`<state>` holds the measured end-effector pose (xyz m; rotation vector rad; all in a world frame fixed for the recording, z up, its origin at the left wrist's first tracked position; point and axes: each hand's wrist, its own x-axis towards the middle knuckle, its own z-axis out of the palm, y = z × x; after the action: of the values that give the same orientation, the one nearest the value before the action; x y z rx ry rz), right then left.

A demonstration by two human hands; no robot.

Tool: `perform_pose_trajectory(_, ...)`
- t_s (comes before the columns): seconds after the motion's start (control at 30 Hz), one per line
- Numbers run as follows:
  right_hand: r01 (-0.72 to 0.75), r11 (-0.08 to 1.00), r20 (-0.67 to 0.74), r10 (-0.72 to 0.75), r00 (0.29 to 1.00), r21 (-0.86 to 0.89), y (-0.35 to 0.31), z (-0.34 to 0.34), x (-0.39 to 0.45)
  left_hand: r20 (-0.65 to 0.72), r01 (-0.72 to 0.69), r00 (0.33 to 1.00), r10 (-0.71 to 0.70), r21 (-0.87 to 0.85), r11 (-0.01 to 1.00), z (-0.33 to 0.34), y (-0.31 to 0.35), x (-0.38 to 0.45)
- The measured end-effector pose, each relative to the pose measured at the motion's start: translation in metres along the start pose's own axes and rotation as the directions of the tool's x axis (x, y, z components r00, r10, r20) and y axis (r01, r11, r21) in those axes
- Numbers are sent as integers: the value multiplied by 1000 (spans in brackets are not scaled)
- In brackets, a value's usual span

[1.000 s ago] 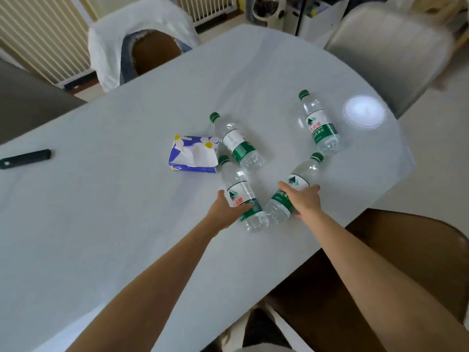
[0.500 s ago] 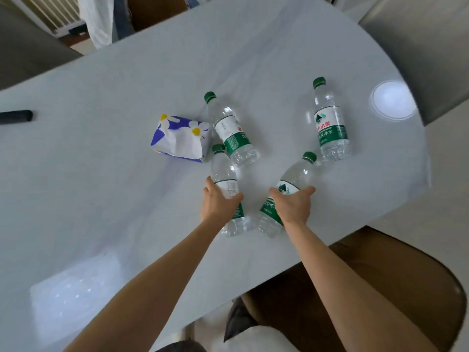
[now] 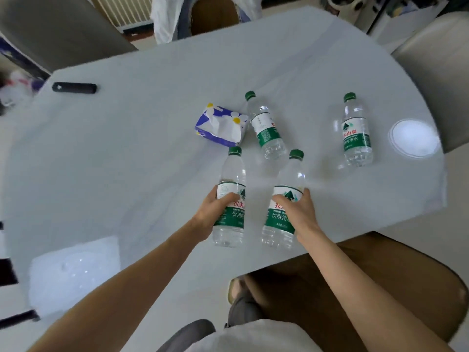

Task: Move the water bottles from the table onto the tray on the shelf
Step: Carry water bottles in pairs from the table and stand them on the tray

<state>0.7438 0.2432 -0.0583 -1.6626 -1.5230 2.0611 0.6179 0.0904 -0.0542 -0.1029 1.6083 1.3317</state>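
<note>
Several clear water bottles with green caps and green labels are on or over the white table [image 3: 127, 161]. My left hand [image 3: 212, 213] grips one bottle [image 3: 232, 179] around its label, held up off the table. My right hand [image 3: 298, 212] grips a second bottle [image 3: 289, 179] the same way, beside the first. A third bottle [image 3: 266, 125] stands behind them, next to a tissue pack. A fourth bottle [image 3: 355, 130] stands apart at the right. No tray or shelf is in view.
A blue flowered tissue pack [image 3: 220, 125] lies mid-table. A black remote-like bar [image 3: 74, 87] lies at the far left. A bright round light patch [image 3: 415, 138] sits near the right edge. Chairs stand around the table, a brown one [image 3: 380, 288] just below my right arm.
Both hands closed on the two near bottles and raised them off the table toward me. The right-hand bottle went from leaning to nearly upright. The view shifted.
</note>
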Motion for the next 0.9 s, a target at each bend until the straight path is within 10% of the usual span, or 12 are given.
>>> perform_pose_trajectory(0.43,248,958,634,-102,767,-145,77,213,-207,-235,-230,967,95,-655,720,-213,-136,-242)
perform_pose_trajectory(0.9,371,829,908,381,176,-419,314,469,-525,-801,-769,598,29,-564,302,-417,-387,-551)
